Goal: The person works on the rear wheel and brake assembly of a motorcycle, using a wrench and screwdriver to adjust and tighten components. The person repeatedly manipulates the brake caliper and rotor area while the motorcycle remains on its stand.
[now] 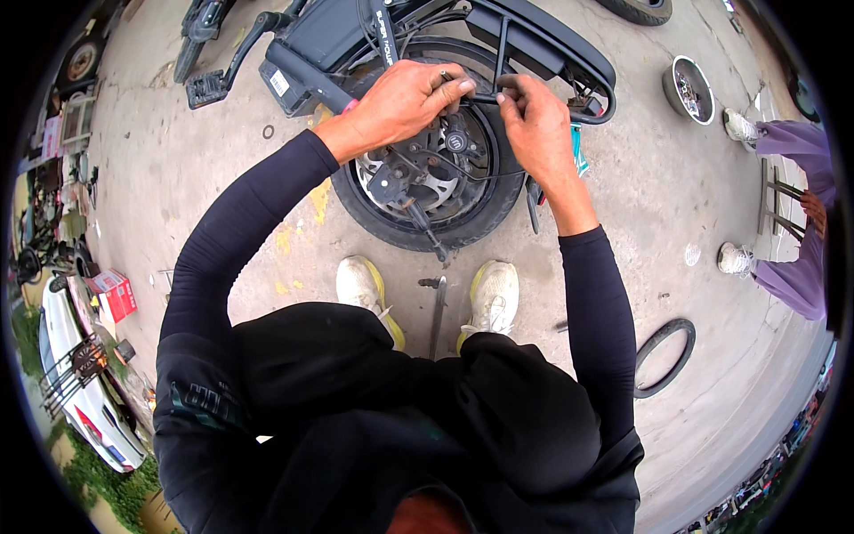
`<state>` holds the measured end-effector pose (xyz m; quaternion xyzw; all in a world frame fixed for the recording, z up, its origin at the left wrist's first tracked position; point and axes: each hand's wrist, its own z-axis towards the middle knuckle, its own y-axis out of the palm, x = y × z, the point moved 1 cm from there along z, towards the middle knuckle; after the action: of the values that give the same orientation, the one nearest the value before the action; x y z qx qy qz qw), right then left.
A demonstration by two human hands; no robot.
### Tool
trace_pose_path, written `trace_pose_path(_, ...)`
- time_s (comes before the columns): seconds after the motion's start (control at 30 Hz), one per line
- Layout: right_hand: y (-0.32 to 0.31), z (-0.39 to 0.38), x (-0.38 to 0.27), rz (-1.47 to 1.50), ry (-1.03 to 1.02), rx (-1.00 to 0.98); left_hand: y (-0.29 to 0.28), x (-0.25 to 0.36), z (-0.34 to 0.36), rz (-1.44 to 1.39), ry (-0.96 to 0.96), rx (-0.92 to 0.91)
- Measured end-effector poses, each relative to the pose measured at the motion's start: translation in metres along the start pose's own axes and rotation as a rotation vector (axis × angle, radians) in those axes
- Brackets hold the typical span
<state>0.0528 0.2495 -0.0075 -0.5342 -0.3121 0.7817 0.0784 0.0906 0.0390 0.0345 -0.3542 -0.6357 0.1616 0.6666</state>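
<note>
Both my hands work above the rear wheel (480,230) of a black electric bicycle (325,40). My left hand (400,100) comes in from the left with thumb and forefinger pinched together. A small dark piece shows at those fingertips, too small to name. To its right, my right hand (541,129) has its fingers curled and the thumb against the forefinger, beside a thin black bar (485,98) under the rack (543,40). What that pinch holds is hidden. Below the hands are the brake disc (436,191) and a round dark brake caliper (456,142).
A metal bowl of small parts (689,89) stands at the far right, near a person in purple trousers (796,151). A loose tyre (665,358) lies at the right. Between my shoes (360,283) lies a long metal tool (439,316). A pedal (207,89) juts out left.
</note>
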Motion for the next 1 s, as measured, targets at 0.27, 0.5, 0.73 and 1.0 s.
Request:
trace_pose_path(0.27, -0.005, 0.018, 0.010, -0.539, -0.312, 0.023, 0.005, 0.003, -0.001, -0.204, -0.071, -0.034)
trace_pose_path(0.5, 0.012, 0.027, 0.036, -0.631, -0.301, 0.038, 0.015, 0.008, -0.005, -0.049, 0.095, 0.140)
trace_pose_path(0.73, 0.014, 0.021, 0.032, -0.620, -0.229, 0.012, -0.006, 0.000, 0.001, -0.024, 0.142, -0.029)
trace_pose_path(1.0, 0.017, 0.024, 0.041, -0.635, -0.252, 0.010, -0.006, 0.006, 0.010, 0.124, 0.094, -0.046)
